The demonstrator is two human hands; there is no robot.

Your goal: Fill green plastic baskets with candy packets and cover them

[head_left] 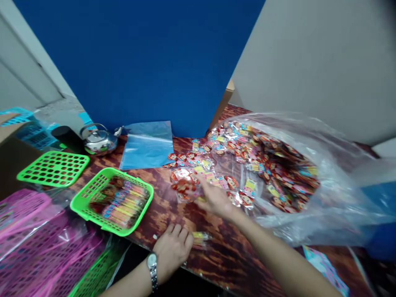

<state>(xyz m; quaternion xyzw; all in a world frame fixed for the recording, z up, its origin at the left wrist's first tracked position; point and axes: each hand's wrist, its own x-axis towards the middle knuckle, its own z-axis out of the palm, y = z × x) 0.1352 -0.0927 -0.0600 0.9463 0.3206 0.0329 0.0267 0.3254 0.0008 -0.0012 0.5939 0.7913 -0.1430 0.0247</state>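
My left hand [173,246], with a watch on the wrist, rests knuckles-up on the patterned table [222,251], its fingers curled over a small packet [201,236] that sticks out to the right. My right hand [213,198] reaches forward, fingers spread, onto loose cartoon-face packets [185,181] spilled from a big clear plastic bag [278,173] full of them. A green basket [111,200] to the left holds stacked packets.
A blue zip bag [147,144], a metal kettle [98,140] and a green lid [53,168] lie at the back left. Pink baskets [37,243] sit wrapped in plastic at the lower left. A blue panel [145,62] stands behind the table.
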